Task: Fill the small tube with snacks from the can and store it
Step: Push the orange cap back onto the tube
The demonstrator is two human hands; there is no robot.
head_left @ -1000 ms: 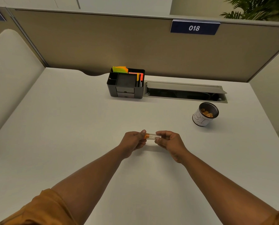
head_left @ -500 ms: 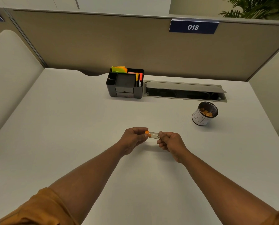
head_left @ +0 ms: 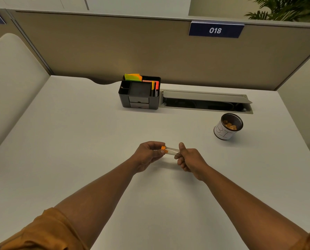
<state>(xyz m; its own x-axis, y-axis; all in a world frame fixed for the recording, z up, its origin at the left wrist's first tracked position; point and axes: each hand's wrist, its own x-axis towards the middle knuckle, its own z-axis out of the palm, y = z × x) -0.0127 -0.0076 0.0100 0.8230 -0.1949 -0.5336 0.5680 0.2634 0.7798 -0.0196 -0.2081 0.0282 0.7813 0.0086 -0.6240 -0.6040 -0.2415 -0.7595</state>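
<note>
A small clear tube (head_left: 172,150) with an orange cap (head_left: 163,149) is held level above the middle of the white desk. My left hand (head_left: 148,154) pinches the capped end. My right hand (head_left: 191,157) grips the other end, thumb up. A mesh can (head_left: 228,126) with a white label stands upright at the right, apart from both hands, with orange snack pieces (head_left: 231,125) inside. I cannot tell whether the tube holds anything.
A black desk organiser (head_left: 139,94) with coloured sticky notes stands at the back centre. Beside it on the right is an open cable tray (head_left: 206,103) set into the desk. Beige partition walls close in the desk at the back and both sides.
Both hands have shifted slightly with the tube. The right thumb now sticks up, and the orange cap shows more clearly at the left fingertips.
</note>
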